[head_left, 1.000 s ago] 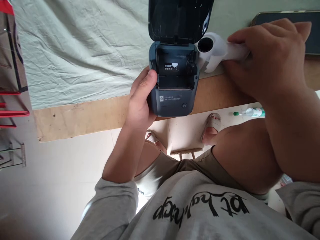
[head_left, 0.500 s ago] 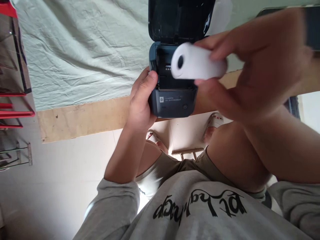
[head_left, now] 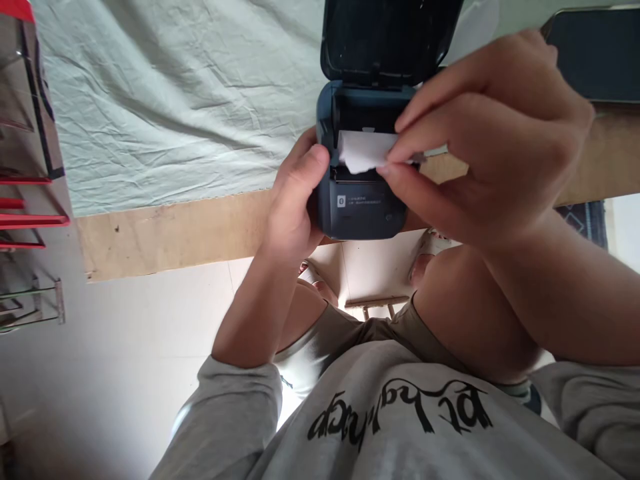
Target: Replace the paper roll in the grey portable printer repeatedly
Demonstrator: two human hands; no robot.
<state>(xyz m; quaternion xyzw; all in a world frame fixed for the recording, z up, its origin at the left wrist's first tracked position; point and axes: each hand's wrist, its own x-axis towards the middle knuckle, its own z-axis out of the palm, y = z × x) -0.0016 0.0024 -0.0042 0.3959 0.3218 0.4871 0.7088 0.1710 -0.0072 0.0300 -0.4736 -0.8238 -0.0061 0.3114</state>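
Observation:
My left hand (head_left: 299, 193) is wrapped round the left side of a dark blue portable label printer (head_left: 367, 217), its thumb on the upper edge. The printer's black lid (head_left: 387, 40) stands swung up, away from me, so the compartment is exposed. Inside lies a white paper roll (head_left: 367, 150) with a ragged loose end toward me. The fingertips of my right hand (head_left: 480, 140) are closed in a pinch at the roll's right end. They hide that end and part of the printer's right side.
Under the printer is a table with a pale green cloth (head_left: 185, 100) and a bare wooden front edge (head_left: 165, 237). A dark phone-like device (head_left: 595, 53) lies at the far right. Red-edged racks (head_left: 33, 220) stand left. A wooden stool bar (head_left: 377, 302) shows on the floor.
My right hand has brought the paper roll down from above the printer into its compartment, turning it crosswise. The printer and my left hand appear slightly further right.

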